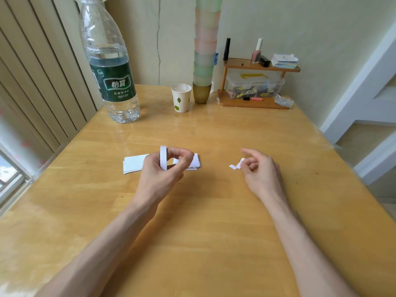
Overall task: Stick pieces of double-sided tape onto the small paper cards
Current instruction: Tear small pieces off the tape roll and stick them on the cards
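Observation:
My left hand [165,170] grips a white roll of double-sided tape [163,157], held upright above the middle of the wooden table [192,232]. Behind that hand lie two stacks of small white paper cards, one at the left [134,163] and one at the right [196,161], both partly hidden by my fingers. My right hand [261,170] hovers to the right with curled fingers, and a small white tape piece [240,163] is at its fingertips. Another small tape piece [232,167] lies on the table just left of it.
A large water bottle [111,78] stands at the back left. A paper cup [181,97], a tall stack of plastic cups [204,61] and a small wooden shelf [257,103] with a plastic box and bottles line the back edge.

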`<state>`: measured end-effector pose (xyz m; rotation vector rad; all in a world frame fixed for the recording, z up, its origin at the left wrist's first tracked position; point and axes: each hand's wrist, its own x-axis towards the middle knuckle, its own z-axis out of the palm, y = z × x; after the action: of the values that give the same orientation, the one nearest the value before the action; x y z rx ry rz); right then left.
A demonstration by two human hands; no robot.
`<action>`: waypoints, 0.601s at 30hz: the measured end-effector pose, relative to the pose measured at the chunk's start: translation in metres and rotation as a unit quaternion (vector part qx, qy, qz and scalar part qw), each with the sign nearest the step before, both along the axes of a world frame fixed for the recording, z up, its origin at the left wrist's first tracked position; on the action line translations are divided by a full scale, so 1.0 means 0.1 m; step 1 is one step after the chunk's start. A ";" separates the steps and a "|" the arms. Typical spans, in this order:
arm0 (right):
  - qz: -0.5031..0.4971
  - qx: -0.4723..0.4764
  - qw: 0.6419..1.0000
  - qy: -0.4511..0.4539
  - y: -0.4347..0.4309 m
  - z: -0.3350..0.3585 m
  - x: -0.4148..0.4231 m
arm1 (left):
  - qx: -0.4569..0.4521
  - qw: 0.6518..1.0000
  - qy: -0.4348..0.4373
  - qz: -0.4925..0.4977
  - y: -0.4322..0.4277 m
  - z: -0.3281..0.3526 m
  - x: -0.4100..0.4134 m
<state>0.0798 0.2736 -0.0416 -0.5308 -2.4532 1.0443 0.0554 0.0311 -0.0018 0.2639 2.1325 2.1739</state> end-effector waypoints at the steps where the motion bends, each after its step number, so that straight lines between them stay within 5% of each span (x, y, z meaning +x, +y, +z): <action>1: -0.002 0.023 1.000 0.005 -0.02 0.00 -0.01 | -0.002 1.000 0.003 0.001 0.00 0.00 -0.01; 9: 0.001 0.062 0.996 0.072 -0.06 -0.02 -0.03 | -0.009 0.999 0.016 0.028 -0.04 -0.03 -0.07; 14: 0.116 -0.004 0.986 0.118 -0.33 -0.02 -0.05 | -0.015 0.996 0.032 0.076 -0.08 -0.05 -0.14; 18: 0.193 0.075 0.976 0.063 -0.58 0.03 -0.16 | -0.019 0.994 0.041 0.095 -0.12 -0.05 -0.19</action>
<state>0.0636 0.2157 -0.0384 0.0641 -2.5497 0.9849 0.0369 0.0195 -0.0070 0.1576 2.3288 2.2562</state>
